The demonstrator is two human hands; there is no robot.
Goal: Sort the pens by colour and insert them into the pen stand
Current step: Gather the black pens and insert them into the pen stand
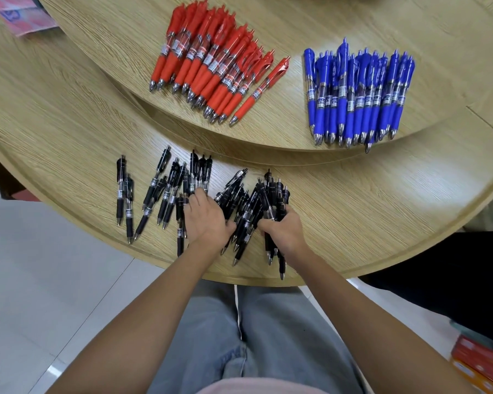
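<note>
Right hand (286, 233) grips a bundle of black pens (246, 203) by the near edge of the worktop (367, 209). Left hand (205, 223) lies over the scattered ones just left of that bundle, fingers bent down among them; I cannot tell whether it holds any. To do this well, I'd rake the strays toward the bundle, line the tips up one way, then close both hands round it. Red pens (211, 66) lie beyond the black pens, blue pens (359, 95) beyond and to the right, both on a raised round board (296, 24). No pen stand shows from where I stand.
</note>
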